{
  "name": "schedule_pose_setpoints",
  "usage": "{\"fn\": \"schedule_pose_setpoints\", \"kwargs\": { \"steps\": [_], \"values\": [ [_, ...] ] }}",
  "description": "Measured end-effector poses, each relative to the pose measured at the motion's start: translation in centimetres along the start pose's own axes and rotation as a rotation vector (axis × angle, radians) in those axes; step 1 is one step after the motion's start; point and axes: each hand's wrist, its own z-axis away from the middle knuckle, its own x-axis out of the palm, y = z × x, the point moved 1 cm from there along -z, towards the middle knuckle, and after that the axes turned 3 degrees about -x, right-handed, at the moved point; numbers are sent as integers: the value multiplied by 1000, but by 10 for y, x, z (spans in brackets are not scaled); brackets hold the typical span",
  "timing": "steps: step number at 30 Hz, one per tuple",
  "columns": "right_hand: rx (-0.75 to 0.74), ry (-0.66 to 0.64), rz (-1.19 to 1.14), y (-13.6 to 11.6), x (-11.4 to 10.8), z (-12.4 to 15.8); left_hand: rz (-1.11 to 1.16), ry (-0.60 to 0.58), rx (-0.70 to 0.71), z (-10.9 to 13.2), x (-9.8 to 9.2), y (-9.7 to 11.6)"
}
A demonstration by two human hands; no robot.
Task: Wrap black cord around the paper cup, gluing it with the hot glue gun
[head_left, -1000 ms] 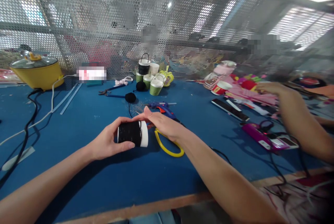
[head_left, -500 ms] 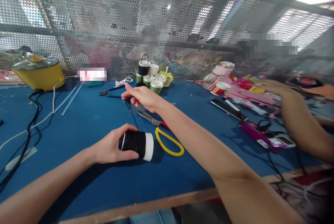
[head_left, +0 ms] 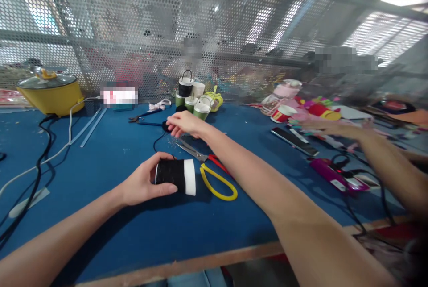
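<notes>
My left hand (head_left: 145, 180) is wrapped around a paper cup (head_left: 175, 177) lying on its side just above the blue table. Black cord covers most of the cup, leaving a white rim band at its right end. A loose length of black cord (head_left: 154, 143) curves from the cup to a small black ball of cord (head_left: 166, 126). Beside that ball is my right hand (head_left: 186, 124), its fingers loosely bent and slightly apart, with nothing visible in them. Scissors (head_left: 219, 182) with one yellow and one red handle lie under my right forearm, blades partly hidden.
Several wrapped cups (head_left: 201, 107) stand at the back, near pliers (head_left: 143, 120). A yellow pot (head_left: 50, 93) and cables are at left. To the right lie a phone (head_left: 294, 141) and a purple box (head_left: 337, 175); another person's arm (head_left: 384, 153) reaches in there.
My right hand has shifted slightly right and its thumb has dropped. The cord between cup and ball has gone from nearly straight to slack. The cup has risen a little.
</notes>
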Motion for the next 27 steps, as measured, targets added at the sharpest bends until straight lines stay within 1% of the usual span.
{"fn": "schedule_pose_setpoints", "kwargs": {
  "steps": [3, 4, 6, 8, 10, 12, 14, 17, 19, 21, 22, 24, 26, 27],
  "values": [
    [26, 221, 199, 20, -34, 17, 2, 45, -3, 0, -1, 0],
    [48, 277, 268, 28, -44, 24, 7, 61, -1, 0, -1, 0],
    [97, 337, 394, 45, -56, 39, 22, 95, 9, 1, -1, -1],
    [153, 335, 481, 64, -59, 52, 20, 108, 19, 1, -2, -2],
    [203, 310, 527, 81, -57, 59, -7, 101, 34, 2, -3, -2],
    [231, 304, 545, 93, -51, 61, -48, 83, 52, 2, -3, -1],
    [242, 327, 540, 99, -48, 59, -93, 73, 62, 1, -4, 1],
    [246, 388, 487, 96, -48, 62, -128, 84, 55, 0, -6, 3],
    [223, 423, 435, 87, -52, 71, -128, 101, 44, 0, -7, 2],
    [163, 420, 363, 73, -54, 85, -138, 114, 35, -1, -8, 1],
    [120, 397, 315, 65, -55, 92, -151, 120, 29, -2, -9, 1],
    [7, 302, 106, 50, -52, 107, -185, 139, 17, -2, -12, 0],
    [-29, 228, -1, 37, -45, 120, -230, 165, 12, -3, -16, -1],
    [-38, 210, -21, 32, -41, 125, -253, 174, 12, -3, -18, -1]
  ]
}}
